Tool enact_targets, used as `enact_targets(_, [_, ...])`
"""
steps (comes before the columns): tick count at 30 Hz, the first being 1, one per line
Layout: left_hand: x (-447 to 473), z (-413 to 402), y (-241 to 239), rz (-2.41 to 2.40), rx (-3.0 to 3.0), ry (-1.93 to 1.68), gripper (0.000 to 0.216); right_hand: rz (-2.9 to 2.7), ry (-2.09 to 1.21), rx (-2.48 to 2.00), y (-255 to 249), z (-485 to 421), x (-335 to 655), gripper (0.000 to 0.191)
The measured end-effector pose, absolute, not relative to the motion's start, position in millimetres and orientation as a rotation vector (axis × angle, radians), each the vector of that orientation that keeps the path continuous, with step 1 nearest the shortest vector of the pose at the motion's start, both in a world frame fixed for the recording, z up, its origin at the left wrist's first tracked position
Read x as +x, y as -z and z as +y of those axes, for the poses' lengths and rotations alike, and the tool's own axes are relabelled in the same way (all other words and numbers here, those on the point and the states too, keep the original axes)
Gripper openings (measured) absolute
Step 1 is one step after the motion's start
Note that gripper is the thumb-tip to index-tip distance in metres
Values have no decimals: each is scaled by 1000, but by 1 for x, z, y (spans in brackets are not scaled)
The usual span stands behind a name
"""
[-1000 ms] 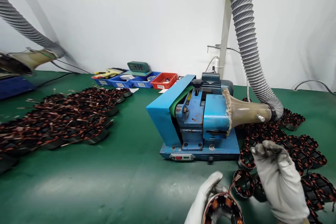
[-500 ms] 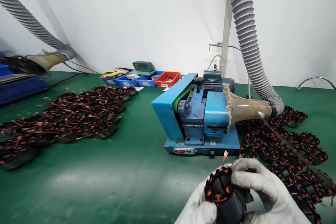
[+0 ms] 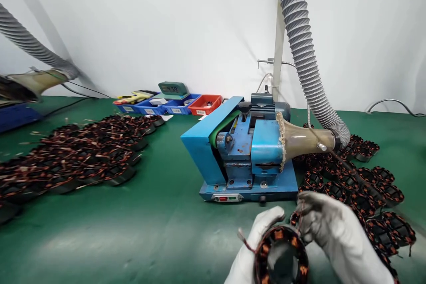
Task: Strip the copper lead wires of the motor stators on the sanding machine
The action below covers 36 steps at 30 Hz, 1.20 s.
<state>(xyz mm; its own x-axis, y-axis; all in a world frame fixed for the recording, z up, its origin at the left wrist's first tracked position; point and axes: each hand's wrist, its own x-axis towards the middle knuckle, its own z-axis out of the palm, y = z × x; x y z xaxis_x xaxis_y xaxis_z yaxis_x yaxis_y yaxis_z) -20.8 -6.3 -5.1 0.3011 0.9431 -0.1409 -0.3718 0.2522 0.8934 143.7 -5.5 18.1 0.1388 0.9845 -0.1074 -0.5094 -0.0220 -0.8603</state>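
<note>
My left hand [image 3: 248, 248], in a white glove, is closed around a motor stator [image 3: 301, 259], a black ring with copper windings. The stator's round opening is tilted up towards me. A short twisted wire [image 3: 245, 240] sticks out at its left side. Just right of it, my gloved right hand [image 3: 333, 226] has its fingers curled together, with a thin copper wire lead [image 3: 301, 217] at the fingertips. Behind the held stator, part of another copper-wound ring [image 3: 294, 219] shows; whether the right hand touches it I cannot tell.
A blue belt machine [image 3: 233, 155] stands ahead, its horn-shaped hood [image 3: 308, 138] joined to a grey hose [image 3: 299, 40]. Several stators [image 3: 362, 204] stand at the right. A larger pile [image 3: 83, 155] lies left. Small bins [image 3: 204, 105] and a clock [image 3: 173, 89] sit behind.
The stator has been turned so its opening faces me more, and it sits lower. My right hand has come off its side and closed near its upper right edge. The view has shifted right.
</note>
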Motion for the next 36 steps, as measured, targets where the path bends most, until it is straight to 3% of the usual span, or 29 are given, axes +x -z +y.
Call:
enact_targets(5, [-22, 11, 15, 918, 1218, -1159, 14, -756, -1271, -1009, -24, 6, 127, 13])
enact_targets(9, [-24, 13, 22, 953, 1331, -1191, 4, -431, -1208, -759, -28, 19, 141, 19])
enact_targets(14, [-11, 11, 24, 1035, 1532, -1398, 69, -748, -953, -1123, 2, 18, 127, 19])
enact_targets(20, [8, 45, 34, 1041, 1212, -1310, 52, -1031, -828, -1430, 26, 29, 89, 26])
enact_targets(36, [9, 70, 23, 893, 794, -1325, 50, -1123, -752, -1473, 8, 56, 84, 20])
